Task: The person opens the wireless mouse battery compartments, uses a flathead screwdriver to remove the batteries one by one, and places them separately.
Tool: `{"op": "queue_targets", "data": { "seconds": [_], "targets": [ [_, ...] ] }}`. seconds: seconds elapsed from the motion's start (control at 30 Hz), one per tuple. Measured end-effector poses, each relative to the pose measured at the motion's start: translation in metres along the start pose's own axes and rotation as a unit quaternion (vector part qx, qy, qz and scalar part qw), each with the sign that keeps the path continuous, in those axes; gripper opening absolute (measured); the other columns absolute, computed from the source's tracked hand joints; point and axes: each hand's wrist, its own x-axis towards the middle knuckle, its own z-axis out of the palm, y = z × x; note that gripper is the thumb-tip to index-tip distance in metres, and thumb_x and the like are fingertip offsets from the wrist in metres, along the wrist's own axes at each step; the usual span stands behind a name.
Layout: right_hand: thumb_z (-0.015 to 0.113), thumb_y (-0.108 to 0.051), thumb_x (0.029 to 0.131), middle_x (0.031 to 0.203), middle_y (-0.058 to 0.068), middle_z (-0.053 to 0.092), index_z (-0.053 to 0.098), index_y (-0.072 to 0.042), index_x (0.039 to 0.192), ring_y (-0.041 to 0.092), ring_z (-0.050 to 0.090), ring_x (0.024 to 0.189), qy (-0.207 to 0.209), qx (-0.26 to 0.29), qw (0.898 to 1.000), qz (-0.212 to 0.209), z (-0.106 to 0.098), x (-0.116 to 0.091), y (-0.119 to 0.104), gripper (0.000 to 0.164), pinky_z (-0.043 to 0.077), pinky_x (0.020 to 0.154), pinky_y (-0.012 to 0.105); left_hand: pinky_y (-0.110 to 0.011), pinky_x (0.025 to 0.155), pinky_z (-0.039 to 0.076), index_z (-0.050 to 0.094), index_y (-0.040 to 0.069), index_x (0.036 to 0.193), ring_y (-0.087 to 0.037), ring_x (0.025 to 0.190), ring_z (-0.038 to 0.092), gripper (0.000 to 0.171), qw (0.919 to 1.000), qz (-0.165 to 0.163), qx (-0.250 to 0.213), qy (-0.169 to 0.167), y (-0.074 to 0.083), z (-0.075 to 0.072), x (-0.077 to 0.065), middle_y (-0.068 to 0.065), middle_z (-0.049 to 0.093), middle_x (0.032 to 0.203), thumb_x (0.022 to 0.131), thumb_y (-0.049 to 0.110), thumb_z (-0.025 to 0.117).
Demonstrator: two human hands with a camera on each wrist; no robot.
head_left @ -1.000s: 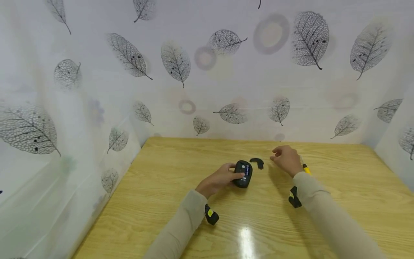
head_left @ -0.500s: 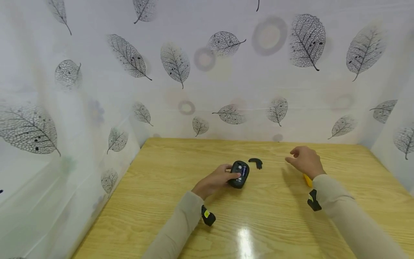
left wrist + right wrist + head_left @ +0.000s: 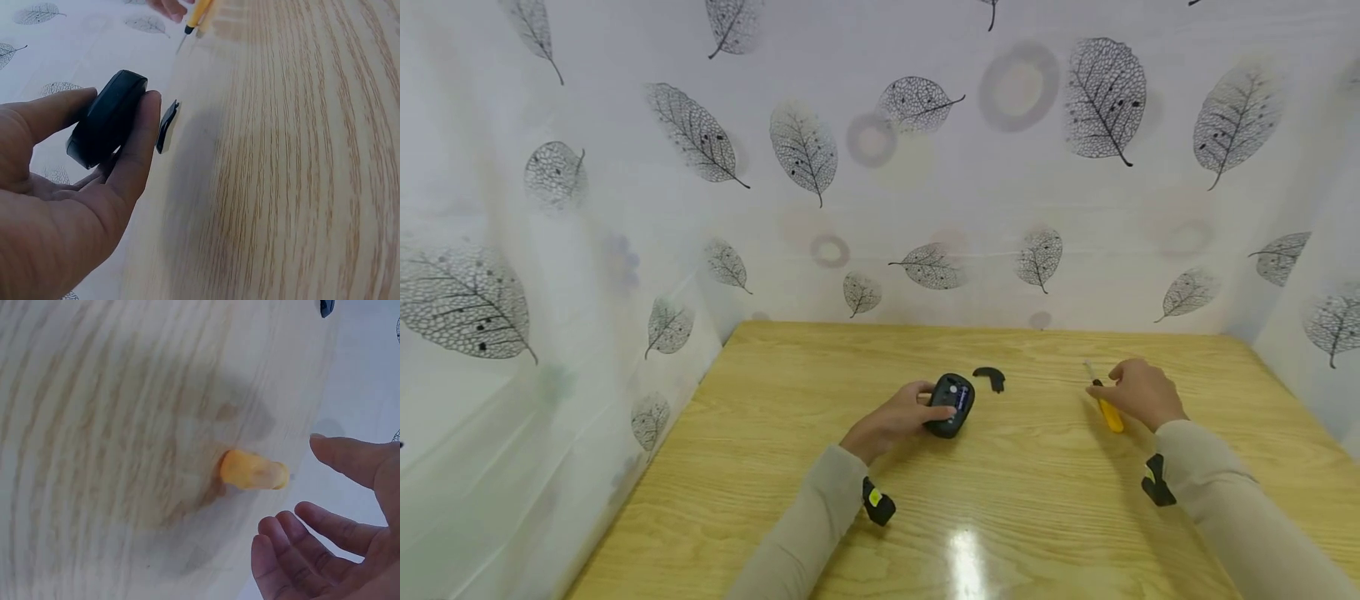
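Note:
My left hand [image 3: 895, 419] grips a black computer mouse [image 3: 958, 380], its underside turned up and the thumb lying across it. A bluish strip shows in that underside. In the left wrist view the mouse [image 3: 109, 119] is edge-on between thumb and fingers, raised over the table. Just beyond it lies a curved black cover piece [image 3: 992, 375]. My right hand [image 3: 1148, 396] hovers at a screwdriver [image 3: 1110, 417] with a yellow and black handle, its blade pointing away. Seen from the right wrist, thumb and fingers are spread apart beside the yellow handle [image 3: 244, 470], holding nothing.
A wood-grain table [image 3: 1015, 500] carries everything. Behind it and along both sides hangs a pale curtain [image 3: 820, 292] printed with leaves. Each wrist wears a small black device, such as the left one [image 3: 877, 504]. Light glares on the near tabletop.
My right hand has moved right and back toward me, from near the cover piece to the screwdriver, which now shows more fully. The left hand still holds the mouse, shifted slightly left.

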Motion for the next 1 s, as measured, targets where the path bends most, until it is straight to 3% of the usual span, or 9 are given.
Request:
{"op": "queue_targets", "data": {
  "seconds": [0.3, 0.47, 0.63, 0.77, 0.9, 1.0],
  "targets": [
    [0.074, -0.042, 0.09, 0.123, 0.044, 0.055, 0.054, 0.026, 0.121, 0.061, 0.055, 0.106, -0.059, -0.004, 0.998, 0.024, -0.001, -0.006, 0.008, 0.077, 0.052, 0.082, 0.066, -0.041, 0.099, 0.055, 0.045, -0.002, 0.146, -0.025, 0.111, 0.064, 0.058, 1.0, 0.002, -0.004, -0.003, 0.003, 0.0, -0.001, -0.017, 0.06, 0.129, 0.098, 0.02, 0.07],
    [0.074, -0.034, 0.092, 0.119, 0.044, 0.057, 0.054, 0.026, 0.12, 0.059, 0.058, 0.104, -0.062, 0.0, 0.998, 0.017, 0.002, -0.006, 0.013, 0.069, 0.054, 0.08, 0.066, -0.041, 0.1, 0.054, 0.043, 0.0, 0.147, -0.025, 0.113, 0.063, 0.057, 0.9998, 0.003, -0.017, -0.006, 0.003, -0.001, 0.0, -0.018, 0.058, 0.132, 0.099, 0.018, 0.068],
    [0.074, -0.027, 0.092, 0.111, 0.041, 0.061, 0.059, 0.025, 0.115, 0.055, 0.061, 0.097, -0.059, -0.006, 0.998, 0.004, 0.004, -0.005, 0.017, 0.059, 0.054, 0.078, 0.066, -0.04, 0.095, 0.058, 0.039, 0.001, 0.149, -0.03, 0.102, 0.07, 0.057, 0.9982, -0.001, -0.057, -0.016, 0.005, -0.001, 0.001, -0.021, 0.059, 0.127, 0.101, 0.014, 0.065],
    [0.073, -0.022, 0.092, 0.105, 0.036, 0.065, 0.063, 0.022, 0.11, 0.045, 0.065, 0.087, -0.054, -0.001, 0.999, 0.001, 0.005, -0.005, 0.017, 0.049, 0.056, 0.073, 0.059, -0.039, 0.092, 0.059, 0.037, 0.003, 0.151, -0.031, 0.096, 0.071, 0.058, 0.9972, -0.003, -0.073, -0.02, 0.005, -0.002, 0.001, -0.021, 0.058, 0.125, 0.101, 0.013, 0.065],
    [0.072, -0.018, 0.091, 0.094, 0.027, 0.067, 0.067, 0.018, 0.101, 0.03, 0.062, 0.075, -0.051, 0.009, 0.999, 0.002, 0.007, -0.005, 0.017, 0.038, 0.055, 0.065, 0.048, -0.041, 0.092, 0.06, 0.037, 0.003, 0.15, -0.028, 0.095, 0.071, 0.059, 0.9976, 0.0, -0.067, -0.02, 0.004, -0.002, 0.0, -0.021, 0.057, 0.124, 0.1, 0.01, 0.066],
    [0.072, -0.018, 0.09, 0.09, 0.024, 0.067, 0.067, 0.017, 0.099, 0.026, 0.06, 0.072, -0.048, 0.013, 0.999, 0.01, 0.007, -0.006, 0.018, 0.037, 0.054, 0.063, 0.044, -0.041, 0.091, 0.06, 0.039, 0.004, 0.149, -0.027, 0.095, 0.07, 0.059, 0.9979, 0.002, -0.061, -0.023, 0.004, -0.003, 0.0, -0.02, 0.056, 0.125, 0.098, 0.008, 0.067]
  ]
}}
